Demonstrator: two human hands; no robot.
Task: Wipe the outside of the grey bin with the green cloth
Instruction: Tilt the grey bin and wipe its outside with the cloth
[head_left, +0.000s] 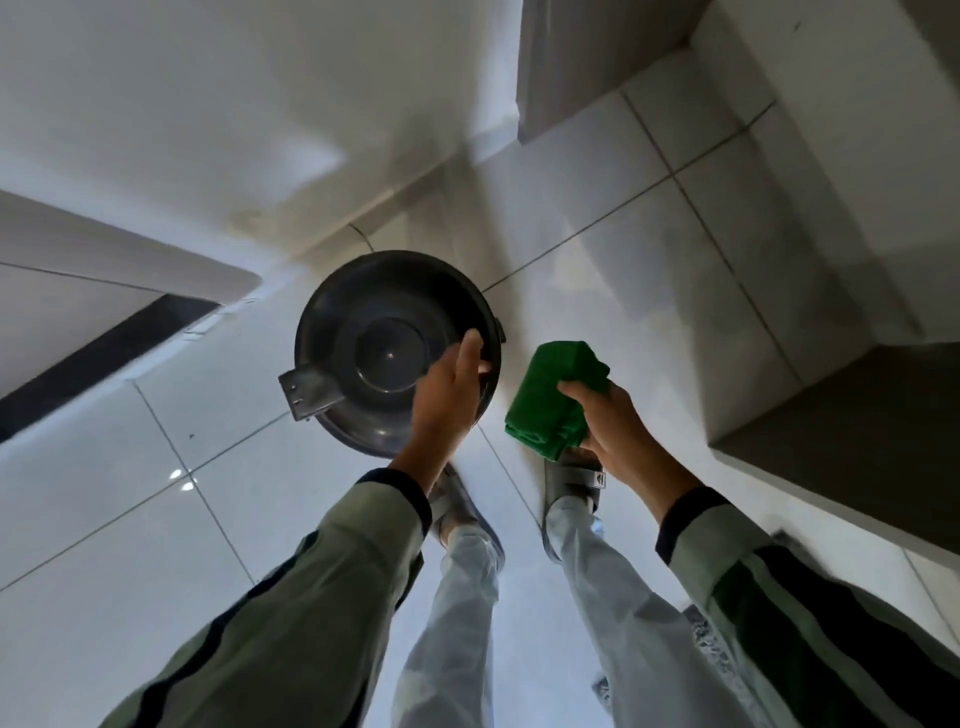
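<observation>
While we are standing on glossy white floor tiles (130, 467) near a white wall (208, 104), our left hand (447, 395) is gripping the rim of the grey bin (363, 322), and our right hand (608, 421), just beside it, is clutching the folded green cloth (550, 395).

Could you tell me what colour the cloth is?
Green cloth, seen in the head view.

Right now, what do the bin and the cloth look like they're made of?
The grey bin looks like smooth moulded plastic: a dull sheen, with a metal-looking bracket at its rim. The green cloth looks like soft napped fabric, possibly microfibre: matt and folded thick.
</observation>
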